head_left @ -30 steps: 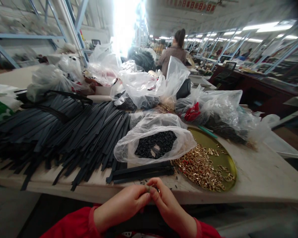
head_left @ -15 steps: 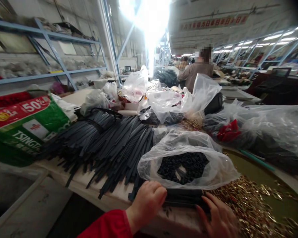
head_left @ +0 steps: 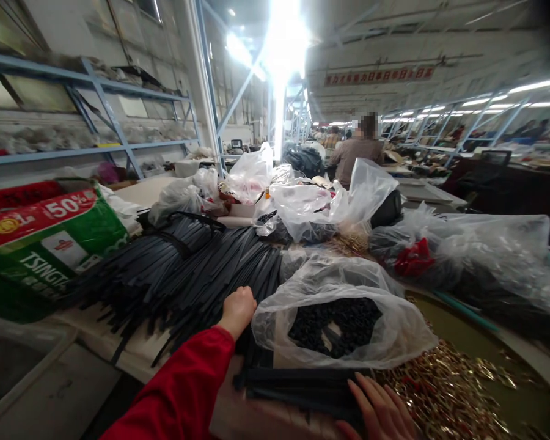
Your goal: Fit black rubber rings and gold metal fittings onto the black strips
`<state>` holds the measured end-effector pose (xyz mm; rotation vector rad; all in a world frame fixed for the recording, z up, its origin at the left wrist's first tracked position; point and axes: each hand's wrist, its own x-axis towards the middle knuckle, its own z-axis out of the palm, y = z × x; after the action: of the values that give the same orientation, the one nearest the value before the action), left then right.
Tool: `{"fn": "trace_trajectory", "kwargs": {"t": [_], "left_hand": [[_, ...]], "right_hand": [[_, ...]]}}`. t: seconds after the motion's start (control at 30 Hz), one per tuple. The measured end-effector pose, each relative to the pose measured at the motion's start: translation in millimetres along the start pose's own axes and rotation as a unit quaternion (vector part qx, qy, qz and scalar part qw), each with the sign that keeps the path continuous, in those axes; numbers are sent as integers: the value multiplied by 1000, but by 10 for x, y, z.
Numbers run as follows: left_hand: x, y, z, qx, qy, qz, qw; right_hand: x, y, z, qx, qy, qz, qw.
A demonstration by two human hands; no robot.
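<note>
My left hand (head_left: pixel 239 308) is closed in a fist at the right side of a large pile of long black straps (head_left: pixel 201 269), beside the plastic bag. What its fingers hold, if anything, is hidden. Along the table's front edge lies a smaller bundle of flat black straps (head_left: pixel 297 388). The bundle's right end is between the thumb and fingers of my right hand (head_left: pixel 380 406). Just behind it, an open clear plastic bag (head_left: pixel 266 324) contains many small black pieces (head_left: pixel 337 321).
Many small gold-coloured metal pieces (head_left: pixel 444 391) lie in a round olive tray (head_left: pixel 467 333) at the right. A green and red bag (head_left: pixel 50 256) stands left. Filled clear bags (head_left: pixel 495 250) line the back and right. Farther off, a person (head_left: pixel 357 156) has their back turned.
My left hand has let go of the small bundle's left end and moved up and left to the large pile. My right hand has shifted slightly left and down in view with the bundle.
</note>
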<state>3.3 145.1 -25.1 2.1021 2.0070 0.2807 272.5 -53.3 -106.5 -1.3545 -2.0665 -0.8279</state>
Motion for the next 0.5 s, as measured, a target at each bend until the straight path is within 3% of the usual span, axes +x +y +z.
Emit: {"fn": "trace_trajectory", "kwargs": {"t": [0.17,0.3,0.4,0.43,0.5], "left_hand": [[-87,-55,-199,-128,-5,-10,992],[-499,54,-349,-262,-55,13,963],[-967,222,-317,-354,-105,46,928],[-1117,272,-279,-418,-116,63,899],[-1365,338,-185,-480,-104,123,863]], "right_hand": [[84,-44,-25,21,-58,2,998],[118,-116,-79,45,-91,35,994],[188,-218,-187,107,-103,83,985],[229,-259,-232,145,-108,113,977],[340,-340,-319,253,-122,209,937]]}}
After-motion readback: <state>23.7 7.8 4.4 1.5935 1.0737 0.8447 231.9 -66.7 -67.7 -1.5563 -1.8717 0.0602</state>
